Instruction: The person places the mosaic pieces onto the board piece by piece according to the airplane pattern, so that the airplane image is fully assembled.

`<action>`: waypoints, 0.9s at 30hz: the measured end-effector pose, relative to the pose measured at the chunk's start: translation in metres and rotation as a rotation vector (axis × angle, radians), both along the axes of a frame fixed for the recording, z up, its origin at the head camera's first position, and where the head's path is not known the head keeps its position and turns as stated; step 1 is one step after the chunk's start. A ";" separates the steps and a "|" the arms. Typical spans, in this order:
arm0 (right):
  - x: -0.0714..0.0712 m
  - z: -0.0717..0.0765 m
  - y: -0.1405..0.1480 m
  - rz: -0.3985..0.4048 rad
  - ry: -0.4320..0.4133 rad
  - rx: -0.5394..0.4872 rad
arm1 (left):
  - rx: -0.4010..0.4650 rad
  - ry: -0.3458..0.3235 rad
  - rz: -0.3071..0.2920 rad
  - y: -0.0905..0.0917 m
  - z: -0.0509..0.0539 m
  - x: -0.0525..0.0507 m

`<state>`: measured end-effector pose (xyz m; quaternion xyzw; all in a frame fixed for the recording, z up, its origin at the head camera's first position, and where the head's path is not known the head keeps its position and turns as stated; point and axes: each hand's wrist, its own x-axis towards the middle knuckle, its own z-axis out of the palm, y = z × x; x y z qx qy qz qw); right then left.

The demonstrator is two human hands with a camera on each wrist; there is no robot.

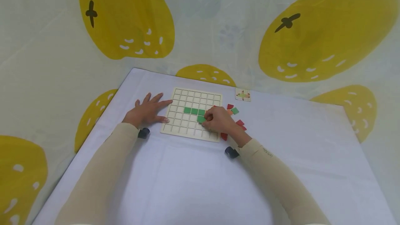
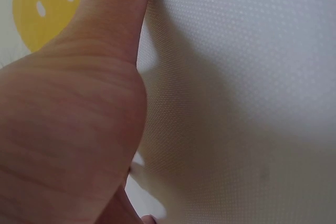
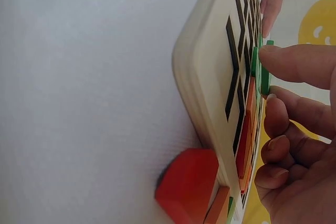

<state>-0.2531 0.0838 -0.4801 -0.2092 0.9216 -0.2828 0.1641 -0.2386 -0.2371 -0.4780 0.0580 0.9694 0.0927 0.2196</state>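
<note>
Right hand [image 1: 218,120]: over the board's right half, grip pinching a green tile between thumb and finger.
Green tile [image 1: 201,119]: in that grip, just below the right end of the green row; can't tell if it touches the board.
Left hand [image 1: 148,110]: grip spread, index finger and thumb reaching onto the board's left edge.
Gridded board [image 1: 182,132]: flat on the white-covered table [image 1: 187,180].
Green row [image 1: 194,111]: three squares side by side on the board.
On board, right side: orange piece [image 3: 250,98] and red piece [image 3: 243,148], mostly blocked from the head view by the right hand.
Off board, right: loose red pieces [image 1: 240,123], an orange one and a green square [image 1: 235,110], partly behind the right hand and wrist.
Picture card [image 1: 242,94]: beyond the loose pieces, near the table's far edge.
Dark devices: one under each wrist.
Backdrop [image 1: 215,37]: pale cloth, yellow fruit print.
Left wrist view: hand blocks much of it.
</note>
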 end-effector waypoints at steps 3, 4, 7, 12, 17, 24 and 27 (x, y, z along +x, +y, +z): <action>0.000 0.001 -0.001 0.010 -0.003 0.002 | 0.003 -0.005 0.001 0.000 0.001 0.000; 0.000 0.001 -0.001 0.013 -0.002 0.001 | 0.003 -0.005 0.003 0.001 0.001 0.000; 0.001 0.002 -0.003 0.019 -0.001 -0.004 | -0.002 -0.006 0.002 0.001 0.000 0.000; 0.000 0.002 -0.006 0.017 -0.006 -0.005 | -0.005 -0.002 -0.009 0.000 -0.001 -0.001; -0.001 -0.001 -0.010 0.021 0.003 0.001 | -0.002 -0.001 -0.008 -0.002 -0.003 -0.002; -0.002 -0.001 -0.016 0.014 -0.002 0.001 | -0.002 0.008 -0.024 -0.003 -0.003 -0.001; -0.002 -0.001 -0.019 0.020 0.007 0.005 | -0.004 0.007 -0.035 -0.003 -0.001 -0.002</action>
